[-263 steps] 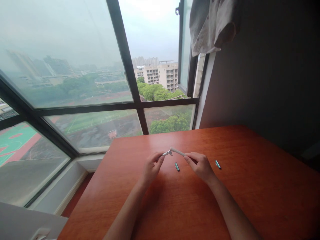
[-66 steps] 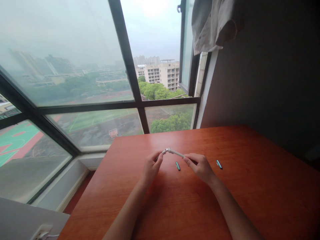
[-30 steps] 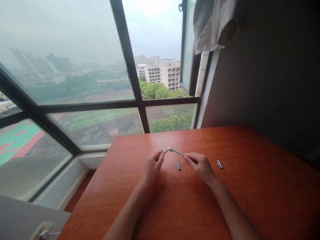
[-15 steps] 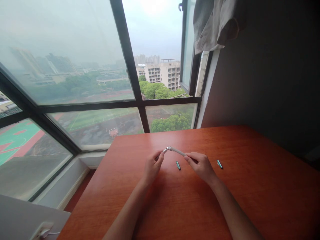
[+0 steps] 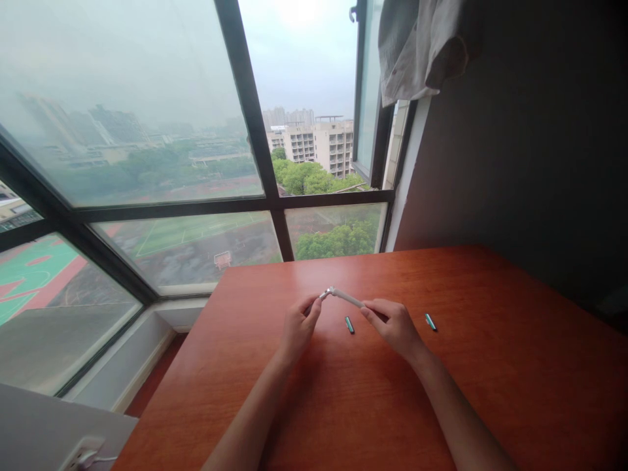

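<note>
Over a reddish wooden table (image 5: 343, 405), both my hands hold a slim white razor handle (image 5: 347, 298) just above the surface. My right hand (image 5: 395, 327) grips its back end with closed fingers. My left hand (image 5: 298, 327) pinches the small metal head end (image 5: 326, 294). A small teal cartridge (image 5: 349, 324) lies on the table between my hands, directly under the handle. A second teal cartridge (image 5: 430, 321) lies to the right of my right hand.
Large windows with dark frames (image 5: 255, 150) run along the far and left sides. A dark wall (image 5: 530, 144) borders the table on the right. A pale cloth (image 5: 417, 46) hangs at the top by the open window sash. A white socket (image 5: 81, 453) sits bottom left.
Compared with 8.8 s ago, the metal head end has tilted slightly upward at my left fingertips. Over the last second nothing has visibly moved.
</note>
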A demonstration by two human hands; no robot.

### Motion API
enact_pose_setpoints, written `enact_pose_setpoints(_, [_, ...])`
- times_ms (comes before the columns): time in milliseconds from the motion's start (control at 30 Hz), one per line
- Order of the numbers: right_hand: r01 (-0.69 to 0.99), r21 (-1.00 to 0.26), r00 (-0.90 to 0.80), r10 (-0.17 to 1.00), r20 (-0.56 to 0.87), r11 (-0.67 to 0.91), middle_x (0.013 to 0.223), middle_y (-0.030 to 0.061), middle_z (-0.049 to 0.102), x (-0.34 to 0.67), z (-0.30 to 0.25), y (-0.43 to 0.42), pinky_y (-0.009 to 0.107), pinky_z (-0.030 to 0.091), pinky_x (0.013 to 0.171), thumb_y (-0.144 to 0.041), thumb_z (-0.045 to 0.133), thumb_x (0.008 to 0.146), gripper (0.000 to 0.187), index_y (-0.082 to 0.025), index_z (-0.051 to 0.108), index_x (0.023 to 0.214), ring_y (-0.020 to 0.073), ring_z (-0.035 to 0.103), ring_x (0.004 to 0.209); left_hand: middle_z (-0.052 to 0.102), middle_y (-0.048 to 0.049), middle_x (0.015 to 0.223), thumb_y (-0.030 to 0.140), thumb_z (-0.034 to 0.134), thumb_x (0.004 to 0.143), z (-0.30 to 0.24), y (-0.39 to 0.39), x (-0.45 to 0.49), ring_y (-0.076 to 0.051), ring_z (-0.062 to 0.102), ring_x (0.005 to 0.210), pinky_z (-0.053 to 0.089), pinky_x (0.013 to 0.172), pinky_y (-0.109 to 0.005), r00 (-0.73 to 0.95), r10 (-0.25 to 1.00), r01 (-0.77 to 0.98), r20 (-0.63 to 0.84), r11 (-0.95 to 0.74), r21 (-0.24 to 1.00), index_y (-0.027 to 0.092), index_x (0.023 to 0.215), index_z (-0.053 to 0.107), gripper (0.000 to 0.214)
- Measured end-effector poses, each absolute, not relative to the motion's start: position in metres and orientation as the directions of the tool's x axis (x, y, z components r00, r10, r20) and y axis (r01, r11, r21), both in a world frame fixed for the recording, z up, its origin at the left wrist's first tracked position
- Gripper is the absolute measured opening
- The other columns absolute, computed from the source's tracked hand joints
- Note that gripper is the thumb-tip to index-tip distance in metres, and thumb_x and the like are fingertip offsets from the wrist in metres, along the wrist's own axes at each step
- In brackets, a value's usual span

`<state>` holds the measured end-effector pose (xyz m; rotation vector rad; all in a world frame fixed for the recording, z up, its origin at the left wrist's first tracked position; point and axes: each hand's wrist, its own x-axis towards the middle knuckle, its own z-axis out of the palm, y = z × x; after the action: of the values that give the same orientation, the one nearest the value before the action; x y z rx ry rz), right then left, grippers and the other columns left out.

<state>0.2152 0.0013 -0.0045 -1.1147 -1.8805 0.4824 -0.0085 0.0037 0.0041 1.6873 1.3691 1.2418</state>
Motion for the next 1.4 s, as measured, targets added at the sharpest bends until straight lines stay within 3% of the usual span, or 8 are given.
enact_pose_setpoints(200, [0.524, -0.674, -0.202, 0.845, 0.494, 0.52, 0.069, 0.0046, 0.066, 0.2159, -0.0055, 0.0019, 0.026, 0.041, 0.057, -0.031, 0.051, 0.089, 0.024, -0.018, 0.071, 0.087, 0.0166, 0.058, 0.062, 0.063, -0.0026, 0.075, 0.041, 0.05, 0.085, 0.0033, 0.0041, -0.0084, -0.014, 0.05, 0.064, 0.038, 0.059, -0.022, 0.006, 0.961, 0.358, 0.278, -0.262, 0.896, 0.013, 0.104, 0.07, 0.039])
enact_pose_setpoints(833, [0.515, -0.683, -0.222, 0.85, 0.477, 0.518, 0.077, 0.0056, 0.069, 0.2152, -0.006, 0.0013, 0.025, 0.042, 0.059, -0.03, 0.051, 0.089, 0.023, -0.018, 0.071, 0.088, 0.0171, 0.06, 0.067, 0.063, -0.0018, 0.074, 0.04, 0.05, 0.086, 0.0007, 0.0052, -0.0086, -0.015, 0.051, 0.066, 0.037, 0.059, -0.022, 0.03, 0.959, 0.375, 0.282, -0.272, 0.886, 0.013, 0.104, 0.07, 0.038])
enact_pose_setpoints(1400, [0.52, -0.673, -0.211, 0.842, 0.496, 0.527, 0.075, 0.0057, 0.068, 0.2145, -0.007, 0.0017, 0.026, 0.043, 0.06, -0.031, 0.052, 0.089, 0.023, -0.018, 0.071, 0.088, 0.0169, 0.06, 0.065, 0.052, -0.0001, 0.064, 0.041, 0.048, 0.087, 0.0011, 0.0044, -0.0078, -0.013, 0.042, 0.06, 0.033, 0.055, -0.022, 0.049, 0.957, 0.364, 0.285, -0.283, 0.887, 0.012, 0.104, 0.069, 0.04])
